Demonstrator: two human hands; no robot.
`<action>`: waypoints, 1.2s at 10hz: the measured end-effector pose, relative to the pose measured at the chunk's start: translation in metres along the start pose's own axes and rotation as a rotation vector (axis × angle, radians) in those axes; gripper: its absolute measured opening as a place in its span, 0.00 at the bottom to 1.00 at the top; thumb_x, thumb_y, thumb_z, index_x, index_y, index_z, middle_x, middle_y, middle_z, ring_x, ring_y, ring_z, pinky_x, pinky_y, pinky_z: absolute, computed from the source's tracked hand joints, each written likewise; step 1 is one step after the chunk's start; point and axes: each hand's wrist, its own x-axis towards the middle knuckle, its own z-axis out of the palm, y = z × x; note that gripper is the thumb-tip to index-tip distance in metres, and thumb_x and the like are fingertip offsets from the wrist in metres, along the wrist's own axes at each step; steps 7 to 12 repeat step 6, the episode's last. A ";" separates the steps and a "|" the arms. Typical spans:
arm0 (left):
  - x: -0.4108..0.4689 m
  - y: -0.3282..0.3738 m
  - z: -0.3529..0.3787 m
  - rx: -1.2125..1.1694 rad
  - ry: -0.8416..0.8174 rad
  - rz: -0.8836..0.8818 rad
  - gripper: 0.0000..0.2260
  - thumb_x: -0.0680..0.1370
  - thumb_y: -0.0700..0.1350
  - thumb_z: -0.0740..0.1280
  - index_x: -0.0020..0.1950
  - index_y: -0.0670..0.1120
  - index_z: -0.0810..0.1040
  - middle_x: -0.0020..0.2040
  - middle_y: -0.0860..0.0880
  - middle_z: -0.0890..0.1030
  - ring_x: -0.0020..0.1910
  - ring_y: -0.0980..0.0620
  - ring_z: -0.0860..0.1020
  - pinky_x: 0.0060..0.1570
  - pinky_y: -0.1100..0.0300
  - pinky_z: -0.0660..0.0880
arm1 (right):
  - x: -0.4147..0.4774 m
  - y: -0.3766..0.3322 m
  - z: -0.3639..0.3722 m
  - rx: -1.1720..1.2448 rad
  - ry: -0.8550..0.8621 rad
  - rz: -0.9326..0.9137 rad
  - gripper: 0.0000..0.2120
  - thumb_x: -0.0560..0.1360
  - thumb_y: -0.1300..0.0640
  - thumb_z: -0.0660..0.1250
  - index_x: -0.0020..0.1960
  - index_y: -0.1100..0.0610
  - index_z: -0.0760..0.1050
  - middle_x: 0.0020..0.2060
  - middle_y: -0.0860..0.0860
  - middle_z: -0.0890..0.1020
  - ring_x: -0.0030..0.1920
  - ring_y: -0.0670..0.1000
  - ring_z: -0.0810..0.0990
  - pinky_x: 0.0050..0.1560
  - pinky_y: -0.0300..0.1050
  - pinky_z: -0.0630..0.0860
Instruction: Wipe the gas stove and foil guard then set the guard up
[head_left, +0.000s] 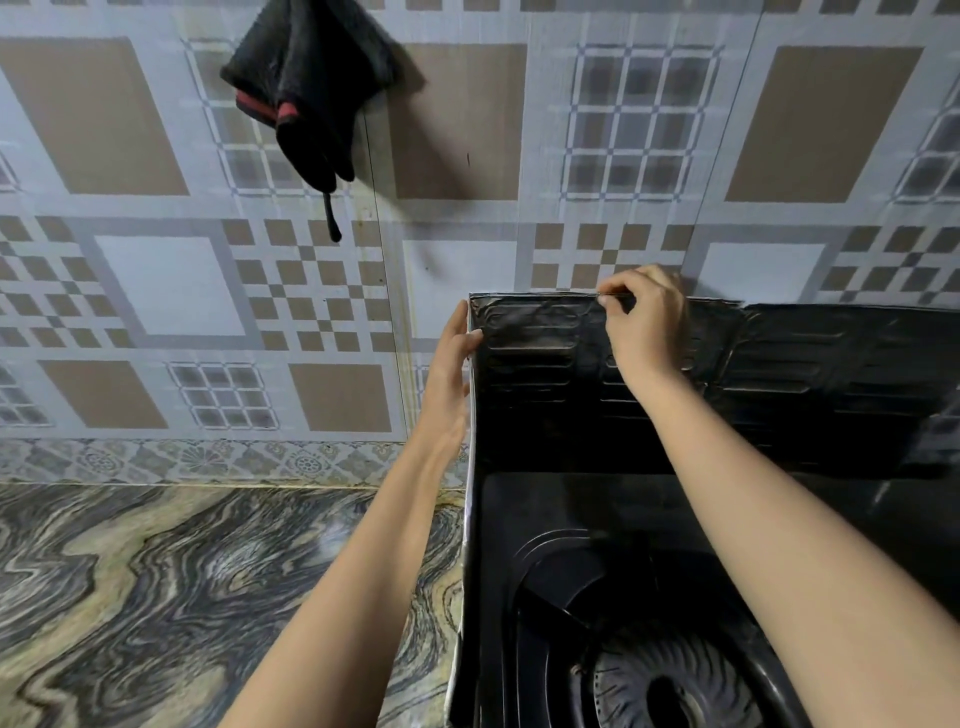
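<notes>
Hands, where?

— Reaching forward over gas stove (613, 597), nearest, black, burner (670, 691) at bottom of view. Left hand (451, 364) spread flat, fingers straight, against outer face of foil guard (535, 327) at its left corner fold, thumb tip lapping the edge. Right hand (644, 322) pinching top rim of back panel between thumb and fingertips.

— And guard itself?

— Standing upright round stove's left side and back, close against tiled wall (166, 286); marbled worktop (130, 597) spreading to left.

— Handling?

— Probably very light, thin and floppy, quick to crease or tear; rim possibly sharp. Best held at top rim and corner folds, gently, with both hands.

— Any writing?

— None legible; only embossed ridges on foil. Farther up, black cloth (306, 88) with red stripe hanging on wall.
</notes>
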 end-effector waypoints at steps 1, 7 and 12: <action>-0.001 0.000 0.000 0.058 0.004 0.018 0.20 0.81 0.44 0.55 0.73 0.52 0.62 0.74 0.47 0.65 0.74 0.47 0.62 0.66 0.54 0.61 | -0.001 0.002 0.002 0.000 0.016 -0.010 0.04 0.71 0.64 0.69 0.42 0.58 0.82 0.43 0.54 0.81 0.48 0.57 0.75 0.43 0.46 0.71; -0.005 0.002 -0.019 0.248 -0.046 0.026 0.21 0.81 0.51 0.56 0.74 0.50 0.62 0.74 0.51 0.65 0.72 0.54 0.62 0.69 0.56 0.59 | -0.005 -0.020 -0.021 -0.016 -0.197 0.009 0.14 0.74 0.60 0.66 0.59 0.58 0.78 0.55 0.55 0.81 0.58 0.58 0.75 0.58 0.51 0.74; -0.005 0.002 -0.019 0.248 -0.046 0.026 0.21 0.81 0.51 0.56 0.74 0.50 0.62 0.74 0.51 0.65 0.72 0.54 0.62 0.69 0.56 0.59 | -0.005 -0.020 -0.021 -0.016 -0.197 0.009 0.14 0.74 0.60 0.66 0.59 0.58 0.78 0.55 0.55 0.81 0.58 0.58 0.75 0.58 0.51 0.74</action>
